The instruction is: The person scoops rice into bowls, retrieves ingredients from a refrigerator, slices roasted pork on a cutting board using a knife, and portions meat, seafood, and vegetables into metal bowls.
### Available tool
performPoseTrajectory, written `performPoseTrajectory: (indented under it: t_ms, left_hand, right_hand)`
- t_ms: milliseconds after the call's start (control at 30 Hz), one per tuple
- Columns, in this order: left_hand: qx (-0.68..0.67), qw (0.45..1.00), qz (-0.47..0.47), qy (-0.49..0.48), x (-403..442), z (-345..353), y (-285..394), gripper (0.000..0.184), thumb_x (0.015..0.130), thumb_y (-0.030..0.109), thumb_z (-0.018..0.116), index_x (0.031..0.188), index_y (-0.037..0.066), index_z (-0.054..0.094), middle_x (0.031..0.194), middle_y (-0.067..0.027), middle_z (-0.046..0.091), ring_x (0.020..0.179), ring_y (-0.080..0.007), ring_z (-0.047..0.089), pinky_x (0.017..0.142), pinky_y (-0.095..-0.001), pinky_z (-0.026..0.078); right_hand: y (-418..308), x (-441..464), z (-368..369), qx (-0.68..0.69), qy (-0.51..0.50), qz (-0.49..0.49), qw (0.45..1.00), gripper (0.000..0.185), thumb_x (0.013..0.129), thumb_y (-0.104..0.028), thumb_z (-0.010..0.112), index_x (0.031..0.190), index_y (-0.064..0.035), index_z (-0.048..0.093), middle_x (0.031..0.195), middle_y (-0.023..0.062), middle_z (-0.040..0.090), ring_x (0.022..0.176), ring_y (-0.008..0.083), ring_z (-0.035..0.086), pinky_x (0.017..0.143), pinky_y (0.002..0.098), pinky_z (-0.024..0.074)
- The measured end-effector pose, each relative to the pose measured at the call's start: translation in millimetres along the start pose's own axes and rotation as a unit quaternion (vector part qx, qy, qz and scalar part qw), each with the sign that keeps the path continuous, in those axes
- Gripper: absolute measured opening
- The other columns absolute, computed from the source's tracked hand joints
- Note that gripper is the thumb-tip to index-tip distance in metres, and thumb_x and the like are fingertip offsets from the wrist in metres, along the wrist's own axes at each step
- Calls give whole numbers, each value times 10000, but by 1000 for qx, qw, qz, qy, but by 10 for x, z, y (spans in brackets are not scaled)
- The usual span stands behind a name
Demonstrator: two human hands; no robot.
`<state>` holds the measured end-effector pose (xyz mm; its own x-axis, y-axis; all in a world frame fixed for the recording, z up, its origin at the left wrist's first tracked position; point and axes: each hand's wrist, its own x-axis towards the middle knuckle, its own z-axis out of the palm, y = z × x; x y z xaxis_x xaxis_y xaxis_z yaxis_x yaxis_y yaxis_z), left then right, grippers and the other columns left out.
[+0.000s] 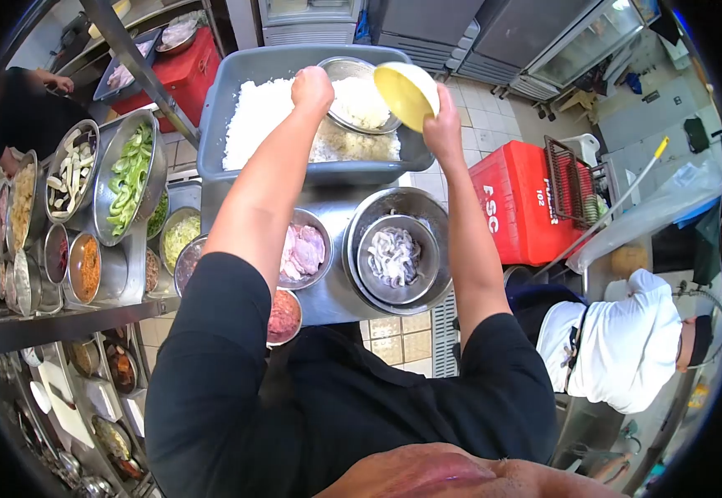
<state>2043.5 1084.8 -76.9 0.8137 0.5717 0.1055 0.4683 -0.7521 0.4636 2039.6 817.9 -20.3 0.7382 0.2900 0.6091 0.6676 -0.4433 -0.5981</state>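
Note:
My left hand (313, 90) is closed at the near-left rim of a round metal bowl (394, 124), which holds white grains that look like rice. My right hand (443, 124) grips a yellow bowl (406, 93), tilted on its side over the metal bowl's right edge. Both bowls are above a large grey tub (294, 173). White rice (257, 116) is heaped in the tub's left part, and a wetter, yellowish patch lies at the near right.
On the steel table, nested metal bowls (352, 257) hold grey-white seafood pieces (394, 256); beside them is a bowl of raw meat (303, 249). Green sliced vegetables (128, 178) fill a bowl at left. A red cooler (510, 203) stands right. Two other people are at the sides.

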Motion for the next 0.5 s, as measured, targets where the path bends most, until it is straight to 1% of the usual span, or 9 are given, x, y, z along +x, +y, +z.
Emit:
performPoseTrajectory:
  t_ms: [100, 167, 200, 233, 300, 333, 367, 400, 500]
  left_hand:
    - [-85, 995, -19, 42, -76, -247, 88, 209, 732, 87, 582, 814, -77, 684, 899, -256, 675, 833, -368, 683, 741, -405, 564]
    - [-182, 978, -93, -41, -6, -395, 78, 211, 721, 87, 576, 783, -94, 666, 870, -242, 677, 754, -347, 691, 663, -397, 577]
    - [-228, 962, -130, -81, 44, -445, 47, 214, 715, 87, 573, 767, -103, 657, 856, -235, 678, 715, -336, 696, 624, -393, 583]
    - [-277, 947, -147, -71, 41, -468, -3, 163, 702, 45, 565, 724, -100, 637, 787, -208, 656, 606, -317, 678, 500, -403, 574]
    - [-393, 896, -199, -57, -66, -532, -202, 123, 688, 6, 566, 732, -90, 629, 764, -203, 636, 599, -328, 669, 478, -432, 567]
    - [-447, 864, -226, -47, -143, -580, -336, 108, 681, -13, 566, 737, -84, 625, 752, -200, 627, 595, -334, 664, 467, -446, 564]
    - [-546, 801, -244, -29, -222, -718, -593, 87, 663, -54, 560, 742, -66, 595, 724, -175, 592, 569, -344, 642, 452, -468, 556]
    - [-573, 787, -230, -14, -153, -733, -776, 39, 651, -55, 593, 659, -28, 567, 676, -136, 568, 501, -300, 595, 401, -456, 532]
    - [-620, 756, -192, 80, -317, -1356, -930, 76, 636, -71, 581, 643, -22, 524, 647, -114, 538, 476, -278, 568, 412, -462, 528]
  right_hand:
    - [-35, -310, -191, -2, -47, 8, 999, 495, 728, 89, 424, 1207, 7, 516, 1132, 213, 599, 1083, 385, 557, 932, 387, 437]
    - [-151, -441, -334, 33, -62, 44, 997, 511, 719, 92, 416, 1215, 18, 516, 1133, 204, 608, 1089, 356, 570, 940, 365, 433]
    - [-134, -483, -365, 58, -55, 62, 995, 508, 718, 91, 416, 1210, 20, 519, 1128, 198, 611, 1090, 339, 573, 939, 357, 432]
    - [-99, -527, -381, 85, -49, 79, 992, 505, 717, 90, 415, 1206, 21, 522, 1124, 191, 614, 1090, 322, 576, 938, 349, 431]
    - [-225, -602, -406, 140, -51, 113, 982, 492, 719, 91, 422, 1194, 23, 528, 1105, 175, 623, 1076, 290, 587, 929, 333, 434]
    - [-308, -614, -395, 139, -70, 97, 983, 509, 718, 97, 421, 1210, 22, 522, 1107, 168, 622, 1072, 273, 586, 933, 323, 432]
    - [-417, -634, -277, 148, -95, 78, 981, 526, 717, 104, 420, 1227, 21, 516, 1109, 160, 621, 1067, 257, 586, 937, 313, 429]
    - [-497, -622, -224, 150, -111, 61, 981, 543, 716, 110, 419, 1243, 19, 510, 1111, 152, 620, 1062, 241, 585, 941, 303, 426]
    - [-718, -576, 140, 109, -146, -10, 983, 526, 715, 131, 448, 1225, 18, 516, 1152, 209, 597, 1103, 320, 570, 945, 348, 434]
